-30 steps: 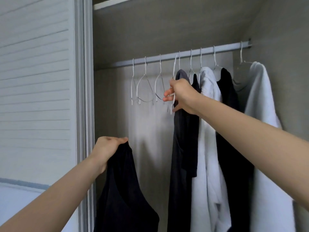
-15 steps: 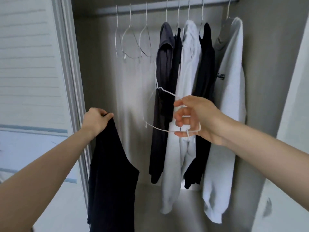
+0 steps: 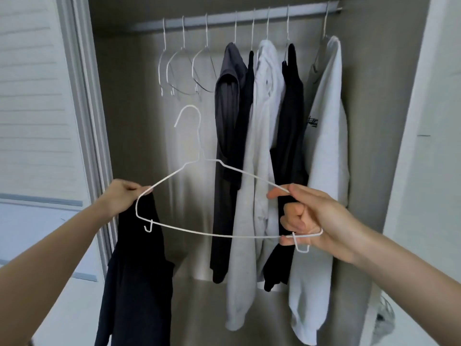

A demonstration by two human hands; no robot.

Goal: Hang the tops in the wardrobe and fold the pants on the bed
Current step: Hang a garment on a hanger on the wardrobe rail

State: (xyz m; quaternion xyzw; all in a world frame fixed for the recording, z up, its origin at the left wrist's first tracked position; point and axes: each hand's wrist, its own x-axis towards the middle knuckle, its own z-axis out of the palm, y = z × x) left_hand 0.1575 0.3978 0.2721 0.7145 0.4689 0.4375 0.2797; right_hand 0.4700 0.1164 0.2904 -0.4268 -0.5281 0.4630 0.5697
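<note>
Gripping a white hanger [image 3: 199, 196] by its right end, right hand [image 3: 314, 221] curled tight. Left hand [image 3: 122, 198] pinches a black top [image 3: 134, 270] at the hanger's left tip. On the rail [image 3: 224, 20]: three bare hangers, five hung tops.

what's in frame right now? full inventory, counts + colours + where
hanger in hand: 1, white wire, held in front of the wardrobe, off the rail
dark top: 1, black, hanging from the left hand, lower left
empty hangers: 3, white wire, on the left part of the rail
hung tops: 5, dark grey, black, white, black, white with a dark print, on the right part of the rail
rail: 1, pale metal, across the wardrobe top
sliding door: 1, white, slatted, left
left hand: grips the dark top and touches the hanger's left end
right hand: grips the hanger's right end
</note>
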